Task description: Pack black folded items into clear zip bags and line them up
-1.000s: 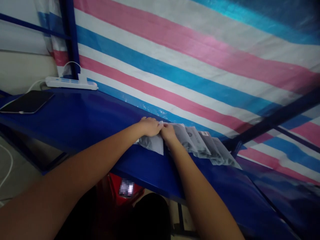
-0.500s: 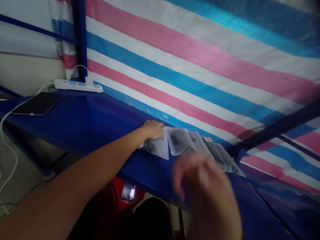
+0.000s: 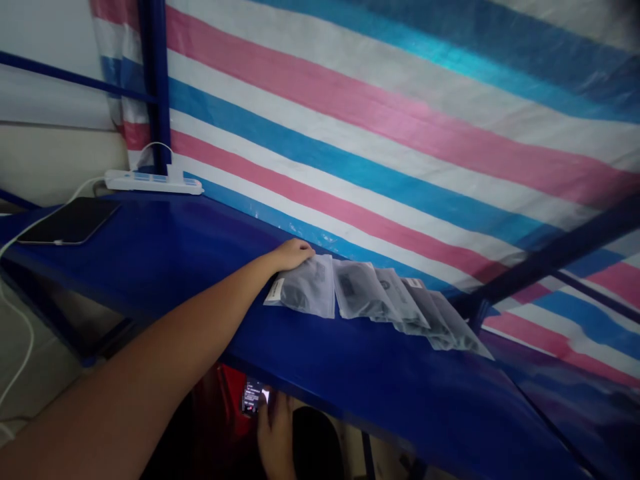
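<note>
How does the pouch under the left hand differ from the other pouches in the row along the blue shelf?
The leftmost pouch lies apart from its neighbour and fully visible; the other pouches overlap one another, fanned toward the right. The left hand rests on the leftmost pouch's top edge; the others are untouched. All are clear plastic with dark contents, lying on the shelf.

Both arms bare, no sleeves; left hand [image 3: 293, 254] ringless.

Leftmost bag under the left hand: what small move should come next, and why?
Probably nudge the leftmost bag right until it overlaps its neighbour. The other bags lie shingled along the blue table, while this one sits apart across a narrow gap. The left hand already rests on its top edge; the right hand is below the table at a small lit screen.
</note>
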The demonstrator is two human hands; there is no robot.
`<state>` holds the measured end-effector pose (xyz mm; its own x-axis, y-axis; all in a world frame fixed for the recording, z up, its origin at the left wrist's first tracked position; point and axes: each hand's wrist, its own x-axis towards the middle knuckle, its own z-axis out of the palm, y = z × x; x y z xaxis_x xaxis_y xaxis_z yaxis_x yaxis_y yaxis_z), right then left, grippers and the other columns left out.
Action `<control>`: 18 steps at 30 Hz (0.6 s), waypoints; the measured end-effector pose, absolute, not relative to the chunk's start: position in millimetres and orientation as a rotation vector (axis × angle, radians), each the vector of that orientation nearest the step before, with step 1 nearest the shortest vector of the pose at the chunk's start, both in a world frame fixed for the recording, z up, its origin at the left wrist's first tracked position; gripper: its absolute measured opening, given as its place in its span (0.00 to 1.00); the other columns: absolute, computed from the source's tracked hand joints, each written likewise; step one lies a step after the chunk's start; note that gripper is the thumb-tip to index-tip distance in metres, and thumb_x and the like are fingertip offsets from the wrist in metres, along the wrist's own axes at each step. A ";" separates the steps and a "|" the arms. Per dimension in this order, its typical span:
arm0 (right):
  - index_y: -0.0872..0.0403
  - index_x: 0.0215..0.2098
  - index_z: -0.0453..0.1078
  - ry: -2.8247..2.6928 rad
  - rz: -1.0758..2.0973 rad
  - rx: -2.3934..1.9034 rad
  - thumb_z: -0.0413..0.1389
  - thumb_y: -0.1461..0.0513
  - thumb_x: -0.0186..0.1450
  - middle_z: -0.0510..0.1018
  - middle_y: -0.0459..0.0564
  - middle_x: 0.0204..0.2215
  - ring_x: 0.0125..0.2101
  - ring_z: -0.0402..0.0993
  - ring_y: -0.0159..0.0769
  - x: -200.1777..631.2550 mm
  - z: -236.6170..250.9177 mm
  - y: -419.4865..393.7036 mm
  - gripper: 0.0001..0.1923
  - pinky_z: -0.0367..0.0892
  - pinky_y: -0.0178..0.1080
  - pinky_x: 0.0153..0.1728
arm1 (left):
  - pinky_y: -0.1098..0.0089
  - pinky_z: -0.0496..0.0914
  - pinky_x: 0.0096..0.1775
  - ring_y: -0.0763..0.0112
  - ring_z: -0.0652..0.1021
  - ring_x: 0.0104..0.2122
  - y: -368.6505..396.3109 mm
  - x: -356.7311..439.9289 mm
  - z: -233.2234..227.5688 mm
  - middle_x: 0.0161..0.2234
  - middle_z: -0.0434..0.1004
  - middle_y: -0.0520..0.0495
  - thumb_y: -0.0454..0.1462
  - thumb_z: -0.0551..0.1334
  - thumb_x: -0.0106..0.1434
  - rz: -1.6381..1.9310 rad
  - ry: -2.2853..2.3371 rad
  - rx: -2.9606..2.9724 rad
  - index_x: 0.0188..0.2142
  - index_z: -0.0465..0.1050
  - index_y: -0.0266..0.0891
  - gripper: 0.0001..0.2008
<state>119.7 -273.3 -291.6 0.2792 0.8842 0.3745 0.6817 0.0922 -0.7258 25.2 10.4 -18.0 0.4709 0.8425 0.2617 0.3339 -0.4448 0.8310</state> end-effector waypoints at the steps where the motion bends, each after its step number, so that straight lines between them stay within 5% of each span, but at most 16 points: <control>1: 0.53 0.54 0.71 -1.479 0.315 -1.646 0.51 0.51 0.70 0.76 0.60 0.50 0.52 0.73 0.51 119.8 -295.0 -271.4 0.21 0.68 0.51 0.53 | 0.65 0.69 0.44 0.59 0.78 0.43 14.4 23.9 -21.0 0.42 0.82 0.42 0.44 0.58 0.61 0.925 0.977 1.946 0.36 0.79 0.40 0.14; 6: 0.54 0.59 0.68 -1.469 0.407 -1.673 0.49 0.52 0.71 0.73 0.62 0.55 0.55 0.70 0.51 119.3 -300.7 -273.2 0.23 0.66 0.52 0.56 | 0.66 0.69 0.44 0.61 0.78 0.42 25.4 21.6 -29.9 0.39 0.82 0.44 0.45 0.60 0.60 0.986 0.974 1.875 0.36 0.79 0.38 0.14; 18: 0.53 0.53 0.73 -1.450 0.368 -1.594 0.52 0.50 0.69 0.78 0.59 0.47 0.50 0.74 0.49 120.4 -303.8 -273.0 0.22 0.69 0.49 0.52 | 0.66 0.69 0.44 0.62 0.78 0.41 22.8 20.8 -31.0 0.37 0.82 0.45 0.45 0.59 0.60 1.000 0.987 1.849 0.34 0.79 0.39 0.14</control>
